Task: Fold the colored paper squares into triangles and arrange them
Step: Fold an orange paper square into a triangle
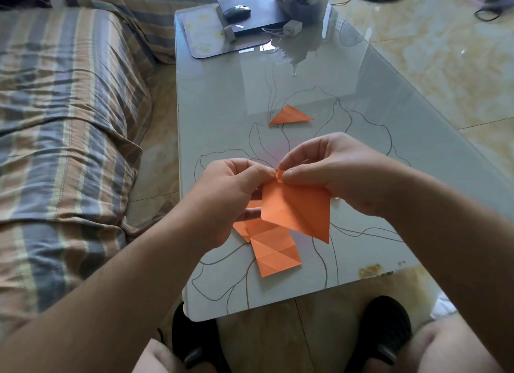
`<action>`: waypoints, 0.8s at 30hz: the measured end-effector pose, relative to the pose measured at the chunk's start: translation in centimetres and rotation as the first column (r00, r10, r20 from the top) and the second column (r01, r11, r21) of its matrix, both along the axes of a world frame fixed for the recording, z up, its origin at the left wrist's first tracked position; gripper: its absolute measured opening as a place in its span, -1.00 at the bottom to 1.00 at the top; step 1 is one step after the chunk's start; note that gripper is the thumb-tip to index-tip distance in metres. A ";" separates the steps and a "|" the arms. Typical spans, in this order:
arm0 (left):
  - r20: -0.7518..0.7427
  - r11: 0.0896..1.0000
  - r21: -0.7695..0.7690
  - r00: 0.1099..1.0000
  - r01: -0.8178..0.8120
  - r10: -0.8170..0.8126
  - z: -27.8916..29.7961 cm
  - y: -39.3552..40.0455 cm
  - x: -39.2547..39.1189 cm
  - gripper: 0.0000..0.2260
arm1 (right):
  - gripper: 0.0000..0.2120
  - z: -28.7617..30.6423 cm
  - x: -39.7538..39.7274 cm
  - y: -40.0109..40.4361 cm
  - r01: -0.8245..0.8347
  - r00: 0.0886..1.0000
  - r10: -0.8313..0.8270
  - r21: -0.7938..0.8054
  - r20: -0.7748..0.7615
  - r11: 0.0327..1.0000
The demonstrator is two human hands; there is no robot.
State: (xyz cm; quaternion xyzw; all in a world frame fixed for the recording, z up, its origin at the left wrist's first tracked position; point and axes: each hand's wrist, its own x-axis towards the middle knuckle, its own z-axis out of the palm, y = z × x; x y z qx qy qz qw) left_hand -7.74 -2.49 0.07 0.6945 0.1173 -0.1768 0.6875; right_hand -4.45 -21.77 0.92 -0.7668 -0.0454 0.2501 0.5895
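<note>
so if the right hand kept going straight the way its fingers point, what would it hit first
Most likely the left hand. The right hand points leftward, pinching the top corner of the orange paper, and the left hand's fingertips sit right beside that corner. Depth between them is unclear.

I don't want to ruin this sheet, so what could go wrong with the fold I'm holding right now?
Both hands, left and right, pinch only the top corner of the orange paper in mid-air, so the crease may come out crooked or the corner may tear. The hanging sheet could also brush the creased squares lying underneath and shift them.
</note>
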 end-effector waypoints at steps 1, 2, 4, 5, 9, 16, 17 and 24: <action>0.009 1.000 0.008 1.000 0.007 -0.007 0.0 0.0 0.0 -0.90 | -0.94 0.1 0.0 0.0 0.001 1.000 -0.001 -0.011 -0.001 1.000; 0.019 1.000 0.015 1.000 0.014 -0.014 -0.1 0.1 -0.1 -0.91 | -0.94 0.1 0.0 0.1 0.007 1.000 -0.007 -0.020 -0.004 1.000; 0.032 0.999 0.028 0.999 0.030 -0.031 -0.2 0.1 -0.1 -0.90 | -0.92 0.2 0.0 0.1 0.014 1.000 -0.014 -0.037 -0.007 0.999; 0.035 0.999 0.033 0.998 0.041 -0.043 -0.2 0.1 -0.1 -0.90 | -0.91 0.2 0.0 0.1 0.011 1.000 -0.012 -0.044 -0.010 0.999; 0.039 0.996 0.056 0.997 0.071 -0.073 -0.3 0.2 -0.2 -0.88 | -0.89 0.1 -0.1 0.2 -0.007 1.000 0.006 -0.072 -0.015 0.997; 0.050 0.987 0.121 0.992 0.105 -0.112 -0.4 0.5 -0.1 -0.87 | -0.86 -0.1 -0.3 0.4 -0.043 0.998 0.050 -0.136 0.044 0.990; 0.060 0.985 0.138 0.991 0.109 -0.118 -0.4 0.5 -0.1 -0.87 | -0.87 -0.1 -0.3 0.4 -0.042 0.997 0.051 -0.149 0.059 0.988; 0.056 0.985 0.151 0.995 0.079 -0.088 -0.6 0.6 0.1 -0.86 | -0.88 -0.4 -0.4 0.9 0.048 0.992 -0.035 -0.107 0.120 0.993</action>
